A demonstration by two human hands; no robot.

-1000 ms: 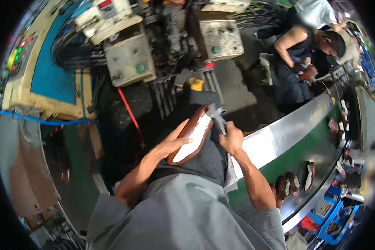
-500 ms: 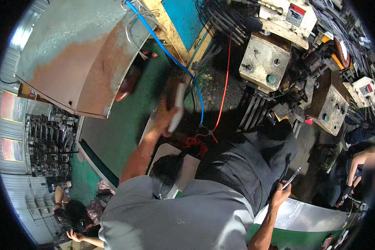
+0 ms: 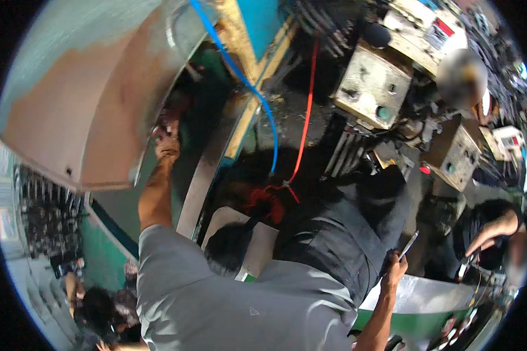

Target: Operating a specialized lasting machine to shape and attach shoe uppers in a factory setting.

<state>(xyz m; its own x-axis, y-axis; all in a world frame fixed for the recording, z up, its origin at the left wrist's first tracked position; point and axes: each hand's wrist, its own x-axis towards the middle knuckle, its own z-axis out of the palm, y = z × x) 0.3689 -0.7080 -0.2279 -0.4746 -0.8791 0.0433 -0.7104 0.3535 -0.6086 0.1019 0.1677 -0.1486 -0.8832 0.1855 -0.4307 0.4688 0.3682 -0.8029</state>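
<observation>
Head view: the left hand (image 3: 167,141) reaches far left beside the rusty hood (image 3: 120,117), by a blurry red-brown thing (image 3: 174,106); I can't tell if it grips it. At right, the right hand (image 3: 396,269) is wrapped round a thin silver tool (image 3: 409,244). Go slowly past the hood's edge, tool tip away from the dark trousers (image 3: 339,234)

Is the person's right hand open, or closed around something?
Closed: the right hand grips a slim metal tool. One end is hidden in the grip, while the other sticks out beyond it.
</observation>
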